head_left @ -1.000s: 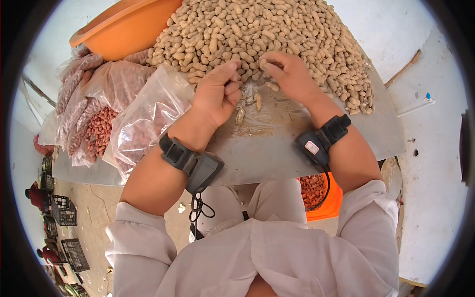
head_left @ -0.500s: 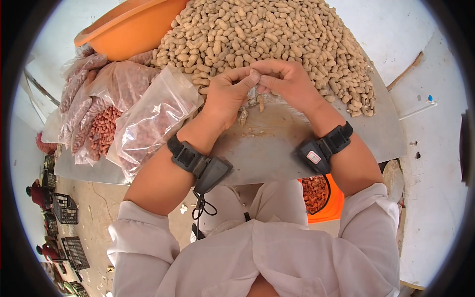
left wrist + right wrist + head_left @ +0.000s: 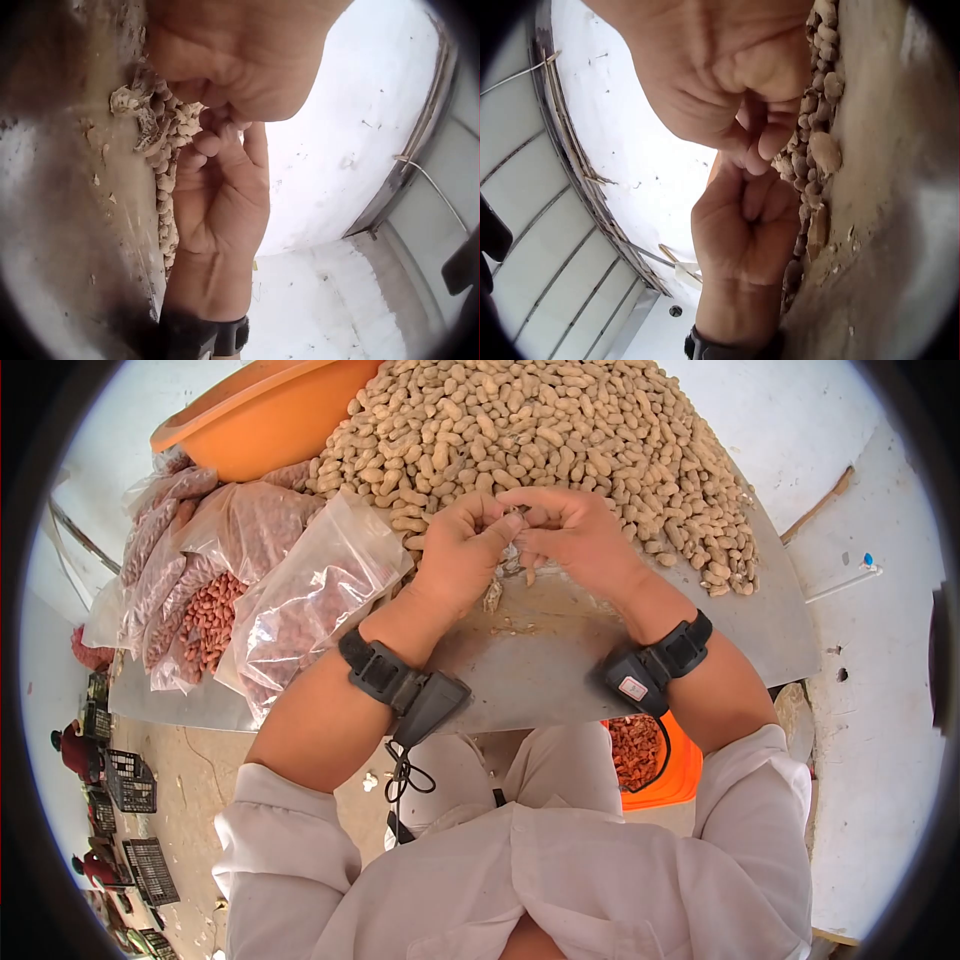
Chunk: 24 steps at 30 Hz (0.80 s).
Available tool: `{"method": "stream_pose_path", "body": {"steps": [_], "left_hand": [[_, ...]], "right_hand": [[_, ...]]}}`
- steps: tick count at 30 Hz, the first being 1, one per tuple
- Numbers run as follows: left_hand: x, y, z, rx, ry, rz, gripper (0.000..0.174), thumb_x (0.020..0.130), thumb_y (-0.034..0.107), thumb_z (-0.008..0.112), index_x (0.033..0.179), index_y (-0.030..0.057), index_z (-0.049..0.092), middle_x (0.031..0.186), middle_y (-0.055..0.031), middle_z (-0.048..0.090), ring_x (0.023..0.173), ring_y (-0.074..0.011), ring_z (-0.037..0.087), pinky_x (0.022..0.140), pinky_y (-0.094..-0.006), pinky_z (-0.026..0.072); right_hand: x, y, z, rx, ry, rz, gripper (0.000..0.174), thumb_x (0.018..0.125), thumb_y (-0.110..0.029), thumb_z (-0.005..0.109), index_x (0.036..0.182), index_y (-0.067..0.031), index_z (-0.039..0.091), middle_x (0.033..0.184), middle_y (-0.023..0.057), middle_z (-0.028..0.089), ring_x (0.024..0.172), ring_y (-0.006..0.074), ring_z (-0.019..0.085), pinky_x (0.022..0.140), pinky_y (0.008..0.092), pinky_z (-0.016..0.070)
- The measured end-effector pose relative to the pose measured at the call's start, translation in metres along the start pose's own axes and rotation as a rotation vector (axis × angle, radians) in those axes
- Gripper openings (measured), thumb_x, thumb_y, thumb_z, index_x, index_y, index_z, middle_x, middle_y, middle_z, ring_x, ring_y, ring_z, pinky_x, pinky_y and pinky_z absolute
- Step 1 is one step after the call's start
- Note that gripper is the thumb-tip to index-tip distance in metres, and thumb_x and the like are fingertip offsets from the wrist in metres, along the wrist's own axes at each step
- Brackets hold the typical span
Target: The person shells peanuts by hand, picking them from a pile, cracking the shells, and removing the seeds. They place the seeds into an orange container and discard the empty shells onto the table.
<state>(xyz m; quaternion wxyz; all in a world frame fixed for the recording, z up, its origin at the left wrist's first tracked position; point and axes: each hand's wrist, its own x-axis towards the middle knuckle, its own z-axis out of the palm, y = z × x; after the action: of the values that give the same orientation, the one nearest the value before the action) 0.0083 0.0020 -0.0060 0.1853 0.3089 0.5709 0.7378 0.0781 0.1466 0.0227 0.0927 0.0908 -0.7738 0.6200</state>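
My left hand [image 3: 452,560] and right hand [image 3: 590,542] meet fingertip to fingertip at the near edge of a heap of unshelled peanuts [image 3: 570,430]. Between thumbs and forefingers they pinch a small peanut [image 3: 519,510], mostly covered by the fingers. In the right wrist view the left hand [image 3: 742,232] and the right hand [image 3: 712,75] press together with curled fingers. Broken shell bits [image 3: 492,596] lie on the metal table [image 3: 560,660] just below the hands. A loose peanut [image 3: 826,152] rests at the heap's edge.
An orange basin [image 3: 260,440] stands at the back left. Clear bags of red peanut kernels [image 3: 210,625] lie on the left, one bag [image 3: 320,595] close to my left forearm. An orange tub [image 3: 680,760] with reddish contents sits below the table's front edge.
The hands were apart at the heap's edge a second ago; they have come together, fingertips meeting. Since half a second ago, the fingers have parted slightly and a bit of shell shows between them.
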Motion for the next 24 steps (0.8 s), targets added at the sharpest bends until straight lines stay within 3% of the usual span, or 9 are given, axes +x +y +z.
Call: {"method": "stream_pose_path", "body": {"steps": [6,9,12,18,21,24], "left_hand": [[0.003,-0.003,-0.003,-0.224,-0.016,-0.076,0.008,0.088,0.009,0.056,0.085,0.0017,0.056,0.070,-0.0007,0.055,0.058,-0.0048,0.044,0.049,-0.0189,0.0342],[0.002,-0.001,-0.001,-0.267,-0.021,-0.047,0.009,0.088,0.010,0.055,0.087,0.0020,0.057,0.072,-0.0008,0.055,0.057,-0.0045,0.043,0.047,-0.0178,0.0325],[0.005,-0.004,0.003,-0.342,0.089,-0.036,0.009,0.089,0.010,0.054,0.089,0.0020,0.058,0.075,-0.0015,0.056,0.057,-0.0042,0.043,0.047,-0.0173,0.0326],[0.004,0.001,0.001,-0.463,0.022,-0.139,0.014,0.092,0.012,0.048,0.093,0.0014,0.058,0.076,-0.0013,0.055,0.053,-0.0053,0.039,0.046,-0.0179,0.0308],[0.004,0.002,0.002,-0.518,0.019,-0.232,0.019,0.094,0.013,0.040,0.095,0.0011,0.054,0.077,-0.0018,0.051,0.052,-0.0056,0.033,0.044,-0.0174,0.0265],[0.004,0.002,0.002,-0.641,0.049,-0.354,0.017,0.093,0.013,0.040,0.091,0.0007,0.052,0.076,-0.0030,0.049,0.051,-0.0067,0.033,0.043,-0.0175,0.0265]], "right_hand": [[0.003,0.007,0.001,0.163,0.065,0.032,0.027,0.079,-0.002,0.060,0.106,0.0004,0.060,0.068,0.0064,0.060,0.057,0.0113,0.058,0.047,0.0245,0.0488],[0.005,0.016,-0.003,0.303,0.066,0.031,0.029,0.080,-0.001,0.061,0.108,0.0004,0.058,0.074,0.0075,0.061,0.062,0.0123,0.060,0.052,0.0250,0.0512],[0.006,0.019,-0.002,0.457,0.092,0.004,0.030,0.081,-0.001,0.060,0.111,0.0006,0.056,0.083,0.0084,0.062,0.069,0.0130,0.062,0.061,0.0250,0.0524],[0.002,0.010,0.000,0.153,0.195,-0.180,0.030,0.081,0.000,0.059,0.111,-0.0005,0.056,0.088,0.0057,0.062,0.075,0.0124,0.062,0.068,0.0231,0.0510],[0.003,0.013,0.000,-0.072,0.207,-0.287,0.028,0.079,0.000,0.060,0.107,-0.0026,0.059,0.088,0.0045,0.062,0.072,0.0117,0.061,0.067,0.0229,0.0498],[0.004,0.012,-0.002,-0.425,0.252,-0.456,0.027,0.076,0.000,0.060,0.103,-0.0051,0.062,0.086,0.0053,0.061,0.070,0.0120,0.060,0.066,0.0238,0.0488]]}}
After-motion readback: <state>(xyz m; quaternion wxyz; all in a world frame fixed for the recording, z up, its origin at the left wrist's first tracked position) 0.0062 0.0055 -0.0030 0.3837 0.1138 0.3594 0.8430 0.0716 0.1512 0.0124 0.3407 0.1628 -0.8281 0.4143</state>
